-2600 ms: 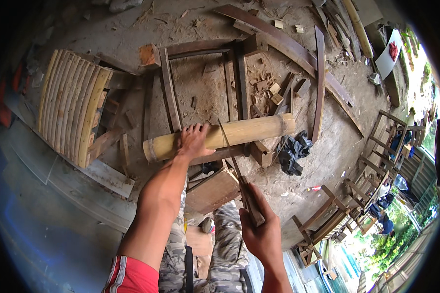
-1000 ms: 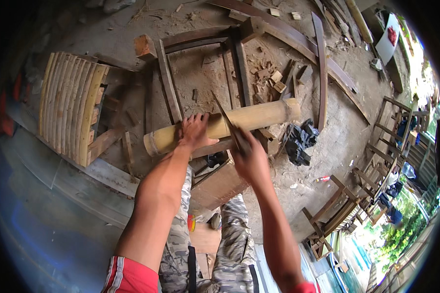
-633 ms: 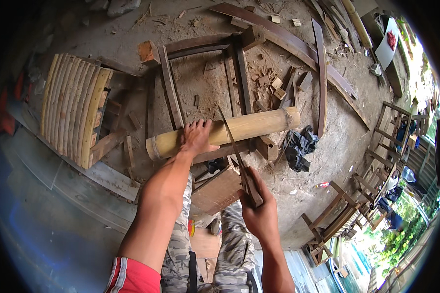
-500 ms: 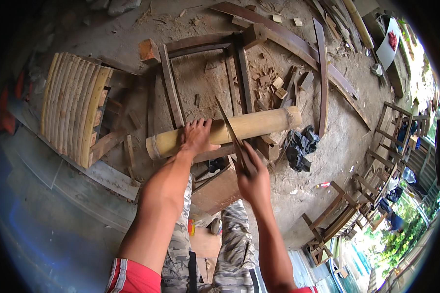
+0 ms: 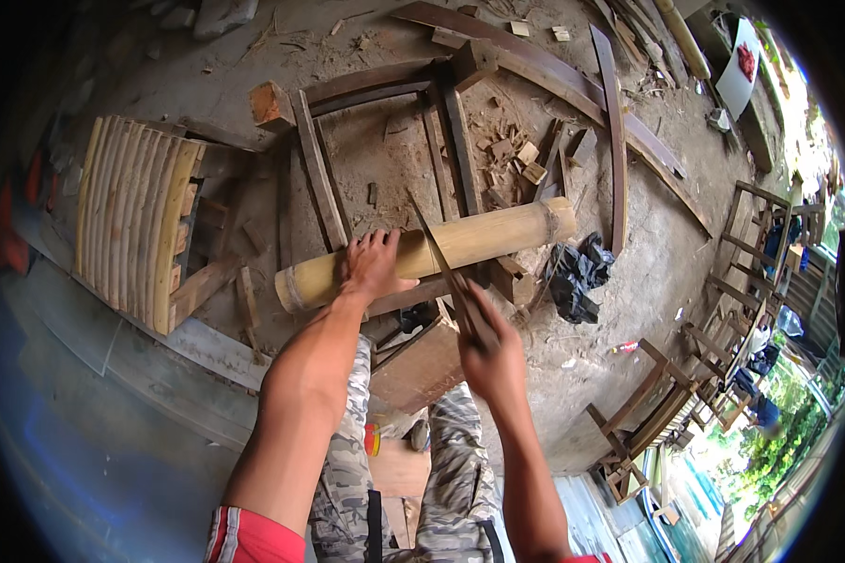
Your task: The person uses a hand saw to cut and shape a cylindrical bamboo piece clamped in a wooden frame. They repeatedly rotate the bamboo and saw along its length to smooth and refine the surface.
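A thick yellow bamboo pole lies slantwise in front of me, resting across a dark wooden frame. My left hand grips the pole left of its middle, with the fingers over the top and the thumb stretched to the right. In my right hand is the handle of a handsaw, its narrow blade crossing the pole just right of my left hand. The blade points away from me, its tip past the pole's far side. How deep it sits in the bamboo cannot be made out.
A slatted bamboo panel stands at the left. Wood offcuts and a black plastic bag lie beyond and right of the pole. Long dark boards rest on the dirt floor. Wooden frames stand far right.
My right hand and the saw have drawn back slightly toward me. The left hand keeps its hold on the bamboo pole. The whole view has shifted a little.
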Tool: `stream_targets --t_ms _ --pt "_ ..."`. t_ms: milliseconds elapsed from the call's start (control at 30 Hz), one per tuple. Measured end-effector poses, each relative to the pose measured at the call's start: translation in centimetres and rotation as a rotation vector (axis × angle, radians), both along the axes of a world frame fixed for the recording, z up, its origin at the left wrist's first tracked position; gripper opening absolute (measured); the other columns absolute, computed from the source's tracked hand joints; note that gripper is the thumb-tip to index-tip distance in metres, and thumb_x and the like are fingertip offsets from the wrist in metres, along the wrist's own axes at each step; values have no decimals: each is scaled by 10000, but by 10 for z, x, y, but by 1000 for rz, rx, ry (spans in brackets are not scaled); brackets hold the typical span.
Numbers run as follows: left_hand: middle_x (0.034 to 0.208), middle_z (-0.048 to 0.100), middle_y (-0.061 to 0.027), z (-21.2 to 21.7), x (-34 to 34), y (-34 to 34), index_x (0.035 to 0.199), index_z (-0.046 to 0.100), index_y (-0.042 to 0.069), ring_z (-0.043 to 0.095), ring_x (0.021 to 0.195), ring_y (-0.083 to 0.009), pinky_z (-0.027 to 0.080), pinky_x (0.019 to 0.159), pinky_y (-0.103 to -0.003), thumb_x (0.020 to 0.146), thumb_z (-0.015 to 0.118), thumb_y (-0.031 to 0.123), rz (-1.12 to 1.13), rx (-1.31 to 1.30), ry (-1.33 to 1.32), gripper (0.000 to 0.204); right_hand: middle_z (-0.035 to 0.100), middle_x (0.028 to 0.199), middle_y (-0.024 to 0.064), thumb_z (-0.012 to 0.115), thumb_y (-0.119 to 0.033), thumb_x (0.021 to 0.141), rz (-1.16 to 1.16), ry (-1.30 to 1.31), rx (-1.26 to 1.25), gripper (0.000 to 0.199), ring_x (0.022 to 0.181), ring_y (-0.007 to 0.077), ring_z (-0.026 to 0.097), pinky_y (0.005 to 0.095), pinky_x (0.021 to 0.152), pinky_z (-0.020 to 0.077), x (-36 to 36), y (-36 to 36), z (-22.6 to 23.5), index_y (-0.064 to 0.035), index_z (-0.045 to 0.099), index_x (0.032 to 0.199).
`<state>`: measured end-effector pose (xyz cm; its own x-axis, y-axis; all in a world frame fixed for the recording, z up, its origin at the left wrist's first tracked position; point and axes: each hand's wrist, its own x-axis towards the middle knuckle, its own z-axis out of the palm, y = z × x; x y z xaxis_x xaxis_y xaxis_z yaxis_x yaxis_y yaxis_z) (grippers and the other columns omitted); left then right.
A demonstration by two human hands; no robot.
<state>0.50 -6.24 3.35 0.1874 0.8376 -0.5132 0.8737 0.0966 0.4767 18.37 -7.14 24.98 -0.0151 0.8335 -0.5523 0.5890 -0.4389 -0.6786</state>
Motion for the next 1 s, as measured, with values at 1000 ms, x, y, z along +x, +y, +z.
stream_targets --t_ms 1000 --pt "1279 557 -235 -2 -8 2 1414 447 42 547 1222 -417 384 1050 -603 590 917 508 29 38 -55 1057 553 1439 220 523 69 850 165 -40 60 603 1323 396 535 410 1112 425 -3 -8 29 -56 535 1439"
